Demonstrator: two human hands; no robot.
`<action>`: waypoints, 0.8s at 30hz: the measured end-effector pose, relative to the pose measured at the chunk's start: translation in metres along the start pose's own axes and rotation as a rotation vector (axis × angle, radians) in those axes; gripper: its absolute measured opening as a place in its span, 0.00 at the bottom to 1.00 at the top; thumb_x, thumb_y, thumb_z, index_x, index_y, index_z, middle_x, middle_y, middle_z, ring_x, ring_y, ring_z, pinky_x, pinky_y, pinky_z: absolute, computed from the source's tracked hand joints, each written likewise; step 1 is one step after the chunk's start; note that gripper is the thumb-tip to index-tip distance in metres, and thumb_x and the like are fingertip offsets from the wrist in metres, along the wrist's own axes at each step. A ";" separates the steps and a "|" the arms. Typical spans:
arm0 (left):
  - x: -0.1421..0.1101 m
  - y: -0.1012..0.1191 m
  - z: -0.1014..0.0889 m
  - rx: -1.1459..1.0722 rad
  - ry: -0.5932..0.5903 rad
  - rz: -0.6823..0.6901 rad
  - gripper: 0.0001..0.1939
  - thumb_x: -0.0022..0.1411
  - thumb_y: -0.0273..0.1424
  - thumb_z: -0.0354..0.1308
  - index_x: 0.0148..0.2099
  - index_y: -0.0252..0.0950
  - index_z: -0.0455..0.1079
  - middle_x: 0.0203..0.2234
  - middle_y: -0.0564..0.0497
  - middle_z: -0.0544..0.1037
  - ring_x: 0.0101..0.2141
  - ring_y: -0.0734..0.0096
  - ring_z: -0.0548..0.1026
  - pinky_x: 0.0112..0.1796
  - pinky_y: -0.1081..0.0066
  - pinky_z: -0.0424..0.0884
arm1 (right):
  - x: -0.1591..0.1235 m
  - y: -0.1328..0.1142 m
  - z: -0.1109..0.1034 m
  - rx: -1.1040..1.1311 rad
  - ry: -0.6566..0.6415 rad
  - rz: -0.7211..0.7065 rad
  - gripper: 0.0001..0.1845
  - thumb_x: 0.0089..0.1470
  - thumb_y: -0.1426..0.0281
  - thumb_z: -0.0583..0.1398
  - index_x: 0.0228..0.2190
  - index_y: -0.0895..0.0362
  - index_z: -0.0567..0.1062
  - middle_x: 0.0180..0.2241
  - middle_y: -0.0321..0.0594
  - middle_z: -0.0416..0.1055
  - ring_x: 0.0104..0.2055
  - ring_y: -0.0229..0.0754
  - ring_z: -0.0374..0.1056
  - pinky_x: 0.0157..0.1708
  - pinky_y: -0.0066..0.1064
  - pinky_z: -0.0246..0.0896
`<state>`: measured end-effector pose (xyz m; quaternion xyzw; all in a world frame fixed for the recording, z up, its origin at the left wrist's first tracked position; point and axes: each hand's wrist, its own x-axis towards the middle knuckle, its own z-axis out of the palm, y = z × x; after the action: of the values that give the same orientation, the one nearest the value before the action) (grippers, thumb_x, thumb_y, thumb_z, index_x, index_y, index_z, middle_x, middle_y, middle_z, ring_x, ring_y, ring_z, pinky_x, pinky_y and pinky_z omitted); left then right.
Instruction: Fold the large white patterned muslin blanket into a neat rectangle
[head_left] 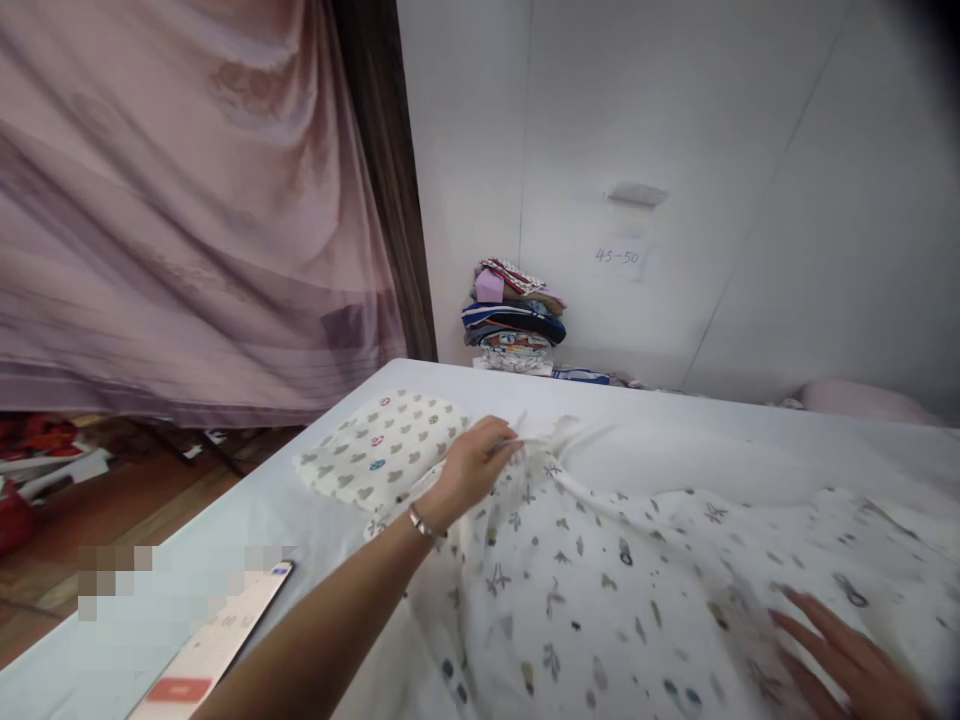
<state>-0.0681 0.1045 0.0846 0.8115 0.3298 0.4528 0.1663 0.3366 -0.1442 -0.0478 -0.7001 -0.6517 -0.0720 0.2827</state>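
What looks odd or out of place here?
Blocky pixels at lower left blot out an area beside the phone. On the wall, the paper above the "45-50" sign looks curled. Nothing looks spilled.

The table point(442, 384) has a white top. On its far left part lies one folded cream cloth point(382, 450) with small prints; beside it, a white printed cloth point(570, 590) is spread in wrinkles, and near the left edge lies a smartphone point(225, 630)

The left hand point(478, 468) pinches the far edge of the printed cloth point(581, 585), the right hand point(844, 650) spread over it.
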 end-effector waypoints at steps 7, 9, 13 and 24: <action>-0.067 0.060 0.042 -0.097 -0.006 -0.097 0.06 0.61 0.33 0.52 0.35 0.41 0.69 0.33 0.50 0.73 0.35 0.72 0.71 0.36 0.72 0.68 | 0.074 -0.179 0.003 0.673 -0.325 0.127 0.23 0.54 0.60 0.55 0.52 0.47 0.67 0.49 0.43 0.68 0.45 0.48 0.68 0.32 0.34 0.70; -0.076 0.069 0.049 -0.088 0.000 -0.100 0.06 0.62 0.33 0.51 0.37 0.41 0.70 0.34 0.50 0.73 0.36 0.71 0.72 0.38 0.71 0.68 | 0.089 -0.206 0.015 0.804 -0.245 0.099 0.23 0.52 0.62 0.57 0.51 0.49 0.67 0.50 0.44 0.67 0.42 0.46 0.68 0.31 0.34 0.70; -0.090 0.079 0.053 -0.063 -0.020 -0.110 0.06 0.61 0.31 0.52 0.37 0.41 0.70 0.35 0.51 0.73 0.37 0.72 0.72 0.39 0.72 0.68 | 0.099 -0.225 0.035 0.905 -0.127 0.072 0.13 0.50 0.65 0.58 0.38 0.53 0.75 0.42 0.43 0.70 0.36 0.42 0.67 0.30 0.32 0.67; -0.106 0.097 0.039 -0.166 -0.106 -0.057 0.08 0.60 0.29 0.51 0.41 0.40 0.69 0.39 0.50 0.73 0.41 0.71 0.71 0.42 0.71 0.67 | 0.097 -0.218 0.013 0.931 -0.295 -0.054 0.07 0.47 0.70 0.56 0.27 0.56 0.75 0.57 0.44 0.58 0.38 0.40 0.67 0.31 0.30 0.63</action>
<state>-0.0371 -0.0375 0.0530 0.8082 0.3048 0.4300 0.2628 0.1387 -0.0559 0.0530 -0.4851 -0.6658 0.3195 0.4683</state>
